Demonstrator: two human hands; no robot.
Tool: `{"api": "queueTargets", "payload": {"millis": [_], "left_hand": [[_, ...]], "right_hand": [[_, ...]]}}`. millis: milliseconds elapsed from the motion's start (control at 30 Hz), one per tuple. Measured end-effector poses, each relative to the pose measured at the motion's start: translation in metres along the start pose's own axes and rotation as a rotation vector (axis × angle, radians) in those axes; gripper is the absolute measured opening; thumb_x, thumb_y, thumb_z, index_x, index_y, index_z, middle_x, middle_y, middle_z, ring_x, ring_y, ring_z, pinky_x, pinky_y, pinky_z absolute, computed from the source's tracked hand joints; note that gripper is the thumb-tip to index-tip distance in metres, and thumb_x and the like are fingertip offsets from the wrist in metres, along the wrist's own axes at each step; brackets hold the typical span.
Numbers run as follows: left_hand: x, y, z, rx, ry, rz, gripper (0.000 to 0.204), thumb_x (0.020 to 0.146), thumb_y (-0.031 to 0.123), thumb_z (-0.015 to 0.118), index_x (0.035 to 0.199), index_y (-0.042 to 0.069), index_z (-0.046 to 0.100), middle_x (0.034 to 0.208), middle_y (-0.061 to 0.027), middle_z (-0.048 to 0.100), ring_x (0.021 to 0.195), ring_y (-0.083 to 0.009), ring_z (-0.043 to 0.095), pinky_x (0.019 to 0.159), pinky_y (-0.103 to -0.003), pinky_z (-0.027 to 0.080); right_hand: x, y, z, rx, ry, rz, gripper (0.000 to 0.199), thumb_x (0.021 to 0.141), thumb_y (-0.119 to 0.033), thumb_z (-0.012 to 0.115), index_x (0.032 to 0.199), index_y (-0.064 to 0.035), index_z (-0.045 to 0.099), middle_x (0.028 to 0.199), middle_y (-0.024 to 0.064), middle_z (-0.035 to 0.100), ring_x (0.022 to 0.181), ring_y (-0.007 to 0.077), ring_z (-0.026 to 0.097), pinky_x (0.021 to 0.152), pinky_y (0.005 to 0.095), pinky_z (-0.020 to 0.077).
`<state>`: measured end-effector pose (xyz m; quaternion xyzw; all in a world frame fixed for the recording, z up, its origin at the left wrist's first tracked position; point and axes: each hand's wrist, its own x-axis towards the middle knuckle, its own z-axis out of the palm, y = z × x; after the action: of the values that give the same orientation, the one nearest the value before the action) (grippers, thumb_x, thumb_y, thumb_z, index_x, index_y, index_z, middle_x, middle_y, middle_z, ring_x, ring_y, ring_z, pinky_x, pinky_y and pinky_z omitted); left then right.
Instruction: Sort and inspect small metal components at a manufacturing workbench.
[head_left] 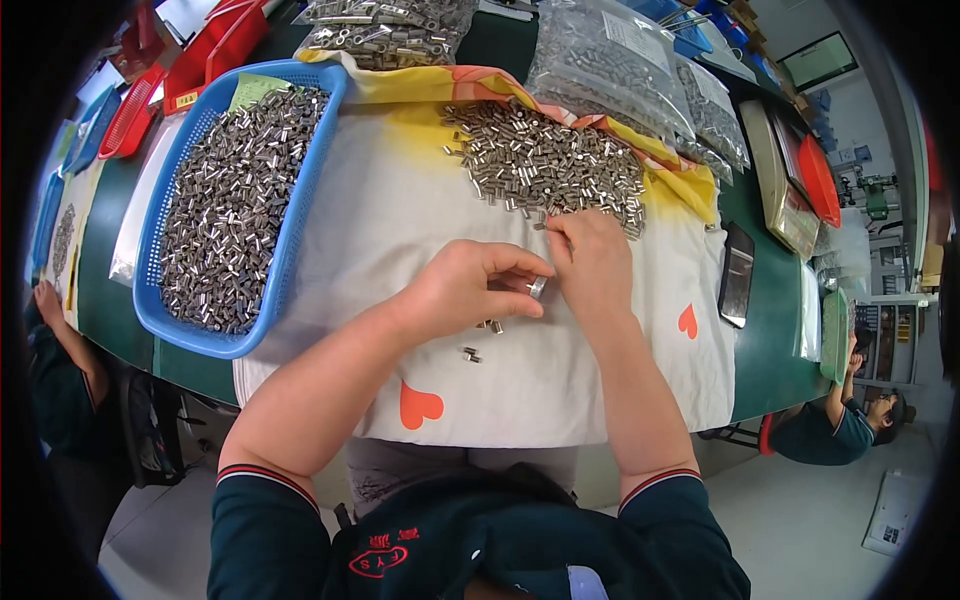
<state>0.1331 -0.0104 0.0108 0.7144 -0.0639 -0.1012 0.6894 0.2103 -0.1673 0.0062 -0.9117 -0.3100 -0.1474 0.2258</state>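
Observation:
Over the middle of the white cloth, my left hand (465, 287) is curled with thumb and fingers closed around a short silver metal cylinder (538, 287). Close beside it, my right hand (592, 262) reaches to the near edge of a loose pile of small metal cylinders (550, 160). Its fingers are pinched together, and whatever is between them is hidden. One cylinder (540, 225) lies right at those fingertips. A few separate cylinders (472, 354) rest on the cloth below my left hand.
A blue plastic basket (150, 250) full of similar cylinders stands at the left. Bags of metal parts (605, 65) line the back. The cloth (560, 410) has a yellow rolled edge (400, 85). A phone (737, 275) lies right. Other people sit at both sides.

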Motion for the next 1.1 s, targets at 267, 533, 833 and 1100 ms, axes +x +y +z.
{"api": "queueTargets", "payload": {"millis": [267,533,833,1100], "left_hand": [[0.004,0.001,-0.004,-0.267,0.025,-0.086,0.036,0.073,-0.002,0.066,0.107,0.000,0.055,0.093,-0.0013,0.060,0.078,-0.0054,0.055,0.074,-0.020,0.047],[0.004,0.008,-0.008,-0.376,0.095,-0.142,0.037,0.072,-0.004,0.065,0.108,0.000,0.055,0.089,-0.0010,0.059,0.075,-0.0043,0.054,0.071,-0.019,0.046],[0.003,0.004,-0.004,-0.225,0.137,-0.114,0.035,0.071,-0.001,0.067,0.105,0.001,0.059,0.083,0.0024,0.058,0.072,-0.0024,0.052,0.066,-0.017,0.045],[0.003,-0.001,-0.004,-0.214,0.079,-0.107,0.034,0.071,0.005,0.070,0.103,0.001,0.060,0.084,-0.0016,0.061,0.076,-0.0053,0.055,0.070,-0.020,0.047]], "right_hand": [[0.002,-0.006,-0.012,0.116,-0.033,0.091,0.010,0.069,-0.005,0.060,0.079,-0.0042,0.061,0.076,0.0072,0.057,0.071,0.0216,0.055,0.067,0.0301,0.0436],[-0.005,-0.018,-0.044,0.781,-0.245,0.223,0.009,0.068,0.002,0.059,0.076,-0.0023,0.058,0.072,0.0034,0.057,0.067,0.0123,0.054,0.063,0.0232,0.0442],[-0.009,-0.029,-0.038,0.282,-0.023,-0.212,0.010,0.064,0.001,0.061,0.071,-0.0029,0.055,0.072,0.0073,0.057,0.066,0.0235,0.054,0.060,0.0297,0.0450],[0.001,-0.018,-0.048,0.646,-0.434,0.271,0.009,0.069,-0.001,0.063,0.077,-0.0010,0.059,0.074,0.0045,0.061,0.068,0.0135,0.056,0.063,0.0261,0.0445]]}}
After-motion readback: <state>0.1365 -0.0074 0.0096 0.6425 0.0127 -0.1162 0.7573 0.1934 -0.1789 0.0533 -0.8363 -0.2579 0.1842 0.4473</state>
